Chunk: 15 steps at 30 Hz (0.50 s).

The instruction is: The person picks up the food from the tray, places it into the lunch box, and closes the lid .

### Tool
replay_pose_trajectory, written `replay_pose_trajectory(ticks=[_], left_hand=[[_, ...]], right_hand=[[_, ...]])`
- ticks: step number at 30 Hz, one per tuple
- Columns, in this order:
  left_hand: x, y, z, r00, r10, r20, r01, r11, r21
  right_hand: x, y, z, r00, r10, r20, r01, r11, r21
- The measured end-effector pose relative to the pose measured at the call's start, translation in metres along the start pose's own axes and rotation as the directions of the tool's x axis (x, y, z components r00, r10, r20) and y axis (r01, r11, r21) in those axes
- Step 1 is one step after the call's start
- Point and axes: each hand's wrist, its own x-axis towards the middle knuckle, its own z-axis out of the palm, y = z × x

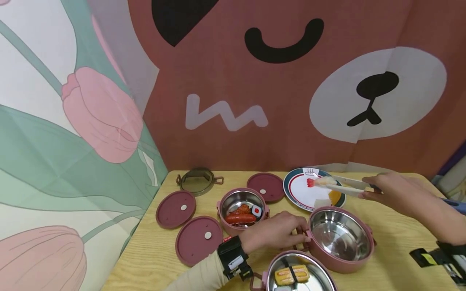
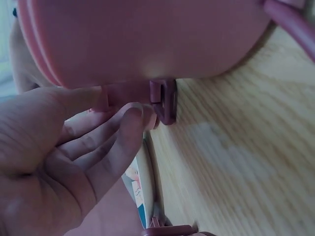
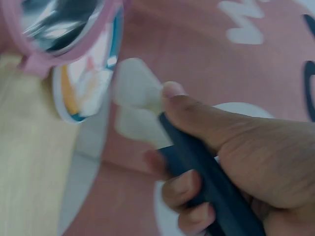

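Note:
My left hand [image 1: 278,232] pinches the side handle of a pink pot [image 1: 329,258] with a bare steel inside. In the left wrist view the thumb and fingers [image 2: 120,142] close about that handle. My right hand [image 1: 404,200] grips tongs [image 3: 202,172] with dark blue handles and pale tips. Those tips reach over a white, blue-rimmed plate [image 1: 295,188], level with a toy shrimp [image 1: 320,182]. Whether they touch the shrimp I cannot tell; the right wrist view is blurred. An orange piece [image 1: 334,197] and a whitish piece [image 1: 323,203] also lie on the plate.
A second pot [image 1: 229,228] holds a red sausage [image 1: 240,218] and other toy food. In the front pot [image 1: 271,268] lies a yellow piece [image 1: 285,276] with a dark band. Maroon lids [image 1: 198,246] and a glass lid [image 1: 194,184] stand left and back.

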Motion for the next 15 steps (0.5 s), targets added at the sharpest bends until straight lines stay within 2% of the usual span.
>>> replay_pose_trajectory(ticks=[3,9,15], left_hand=[[0.001,0.0,0.001,1.0,-0.015,-0.023,0.016,1.0,0.024],[0.004,0.0,0.0,0.999,-0.038,-0.006,0.038,0.999,0.028],[0.003,-0.002,-0.002,0.999,-0.011,-0.043,0.014,0.997,0.08]], right_hand=[[0.012,0.006,0.008,1.0,-0.024,-0.006,0.024,1.0,-0.013],[0.026,0.012,0.015,1.0,-0.01,0.002,0.01,1.0,-0.029],[0.041,0.018,0.018,1.0,-0.006,-0.016,0.004,0.995,-0.095]])
